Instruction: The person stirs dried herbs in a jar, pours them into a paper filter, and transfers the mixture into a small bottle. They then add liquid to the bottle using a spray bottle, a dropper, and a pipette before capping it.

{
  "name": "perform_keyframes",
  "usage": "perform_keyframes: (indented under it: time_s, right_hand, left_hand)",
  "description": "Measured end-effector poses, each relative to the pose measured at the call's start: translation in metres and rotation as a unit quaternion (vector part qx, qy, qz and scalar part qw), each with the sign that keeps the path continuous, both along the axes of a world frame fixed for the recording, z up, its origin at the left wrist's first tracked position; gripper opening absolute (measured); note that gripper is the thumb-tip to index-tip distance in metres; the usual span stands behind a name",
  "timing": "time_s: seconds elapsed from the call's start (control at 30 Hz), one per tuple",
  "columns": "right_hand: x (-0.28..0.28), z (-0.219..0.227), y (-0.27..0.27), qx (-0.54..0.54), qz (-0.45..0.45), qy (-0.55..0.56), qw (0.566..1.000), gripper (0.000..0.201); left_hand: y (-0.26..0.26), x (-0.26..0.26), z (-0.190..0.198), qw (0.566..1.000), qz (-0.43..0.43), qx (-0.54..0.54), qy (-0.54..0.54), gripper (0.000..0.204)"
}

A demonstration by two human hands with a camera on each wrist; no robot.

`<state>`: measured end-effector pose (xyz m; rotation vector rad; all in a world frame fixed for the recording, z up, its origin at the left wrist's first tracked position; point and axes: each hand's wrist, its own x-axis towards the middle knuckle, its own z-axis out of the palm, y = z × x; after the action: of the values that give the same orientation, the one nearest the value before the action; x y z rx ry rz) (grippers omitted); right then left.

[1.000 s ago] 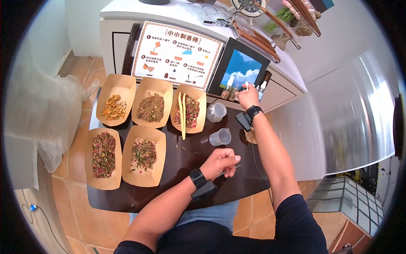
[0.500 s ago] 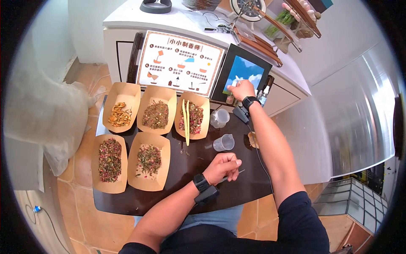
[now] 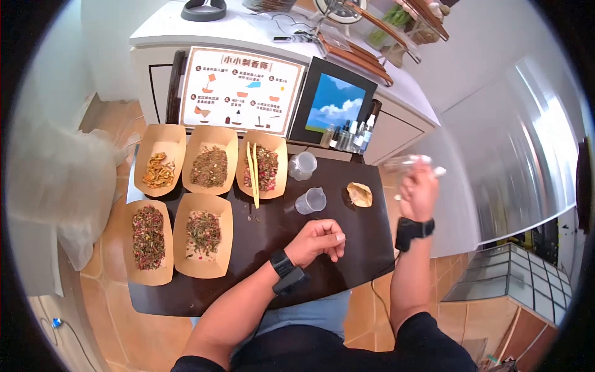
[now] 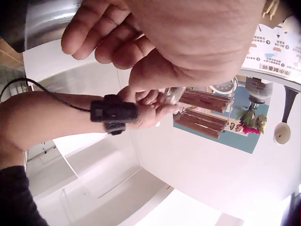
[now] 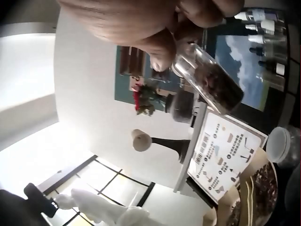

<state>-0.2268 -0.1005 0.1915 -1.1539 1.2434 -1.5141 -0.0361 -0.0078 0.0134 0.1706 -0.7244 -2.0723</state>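
Observation:
My right hand point(image 3: 418, 189) is raised past the right edge of the dark table point(image 3: 273, 279), pinching a small clear glass bottle point(image 5: 209, 80) by its neck end. Dried reddish-brown petals lie inside the bottle, which tilts in the right wrist view and blurs in the head view. My left hand point(image 3: 316, 242) hangs over the front of the table with its fingers loosely curled, nothing seen between them in the left wrist view. Just beyond it stands a clear plastic measuring cup point(image 3: 311, 201), with a lidded plastic jar point(image 3: 303, 166) farther back.
Several paper trays of dried flowers and herbs, including a tray of petals point(image 3: 149, 276), fill the table's left side. Yellow tweezers point(image 3: 253, 173) lie across one. A dried leaf point(image 3: 359, 194) sits at right. Several small bottles point(image 3: 350, 136) line up before a framed picture point(image 3: 334, 102), beside an instruction sheet point(image 3: 242, 90).
My right hand has moved from the row of bottles at the back to the right, carrying a bottle. My left hand stays nearly in place. The head view has shifted slightly.

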Motion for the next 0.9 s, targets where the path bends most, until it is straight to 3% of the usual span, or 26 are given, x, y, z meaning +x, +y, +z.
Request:
perform_keyframes:
  time_s: [0.07,0.1,0.17,0.27,0.3,0.37,0.4,0.43,0.47,0.5,0.53,0.57,0.6,0.63,0.67,0.7,0.77,0.8,0.83,0.87,0.9]
  right_hand:
    - [-0.034,0.009,0.022,-0.171,-0.055,-0.056,0.982,0.014]
    - [-0.041,0.006,0.034,-0.170,-0.060,-0.054,0.982,0.014]
    - [-0.052,-0.006,0.051,-0.213,-0.106,0.119,0.964,0.010]
    - [-0.062,-0.042,0.062,-0.258,-0.163,0.364,0.880,0.006]
    - [-0.079,-0.060,0.063,-0.256,-0.154,0.367,0.881,0.006]
    - [-0.118,-0.090,0.066,-0.076,-0.020,0.366,0.927,0.014]
    - [-0.111,-0.072,0.074,-0.078,-0.016,0.367,0.927,0.014]
    - [-0.096,-0.040,0.088,-0.031,-0.008,0.118,0.992,0.013]
    - [-0.087,-0.024,0.092,0.019,0.004,-0.137,0.990,0.013]
    - [-0.088,-0.027,0.091,0.025,0.008,-0.131,0.991,0.013]
    - [-0.093,-0.031,0.094,-0.068,-0.010,0.072,0.995,0.014]
    - [-0.094,-0.033,0.094,-0.165,-0.024,0.266,0.949,0.016]
    - [-0.011,-0.028,0.123,-0.040,0.126,0.144,0.981,0.018]
    - [-0.025,-0.029,0.120,-0.086,0.032,0.334,0.938,0.022]
    - [-0.043,-0.036,0.111,-0.129,-0.066,0.508,0.849,0.025]
    - [-0.053,-0.049,0.102,-0.129,-0.063,0.510,0.848,0.025]
    - [-0.068,-0.072,0.092,-0.153,-0.037,0.397,0.904,0.021]
    - [-0.030,-0.060,0.112,0.118,0.119,0.115,0.979,0.015]
    - [-0.031,-0.050,0.104,0.018,-0.014,0.122,0.992,0.014]
    - [-0.044,-0.038,0.093,-0.081,-0.141,0.130,0.978,0.013]
    - [-0.080,-0.047,0.092,-0.094,0.002,0.061,0.994,0.008]
  left_hand:
    - [0.000,0.001,0.000,1.000,0.004,0.000,0.002,0.019]
    - [0.000,-0.001,-0.004,1.000,0.006,0.001,0.013,0.019]
    - [-0.001,-0.002,-0.005,1.000,0.006,0.012,0.017,0.019]
    - [-0.005,0.004,-0.002,1.000,0.004,-0.002,-0.002,0.019]
    - [-0.002,0.004,-0.002,1.000,0.011,-0.007,-0.015,0.019]
    - [-0.001,0.002,-0.006,1.000,0.009,-0.001,-0.008,0.020]
    - [-0.002,0.002,-0.006,1.000,0.006,-0.001,-0.005,0.021]
    - [-0.003,0.004,-0.005,1.000,0.010,-0.003,-0.006,0.021]
    - [-0.006,0.004,-0.006,1.000,0.004,-0.012,-0.024,0.021]
    - [-0.003,0.002,-0.008,0.999,-0.001,-0.012,-0.037,0.022]
    - [0.003,-0.002,-0.011,1.000,0.003,-0.002,-0.029,0.022]
    - [0.001,-0.003,-0.012,1.000,-0.003,-0.008,-0.025,0.022]
    - [-0.003,-0.001,-0.011,0.999,-0.010,-0.019,-0.026,0.023]
    - [-0.003,-0.001,-0.011,0.999,-0.012,-0.019,-0.030,0.023]
    - [-0.007,0.001,-0.012,0.999,-0.016,-0.023,-0.034,0.023]
    - [-0.008,0.000,-0.013,0.999,-0.020,-0.024,-0.028,0.024]
    - [-0.003,-0.002,-0.013,0.999,-0.020,-0.015,-0.020,0.025]
    - [-0.002,-0.003,-0.014,0.999,-0.030,-0.016,-0.025,0.025]
    - [-0.004,-0.003,-0.015,0.999,-0.032,-0.012,-0.022,0.025]
    - [-0.007,-0.003,-0.018,0.999,-0.029,-0.006,-0.015,0.026]
    - [-0.006,-0.002,-0.015,0.999,-0.019,-0.009,-0.035,0.029]
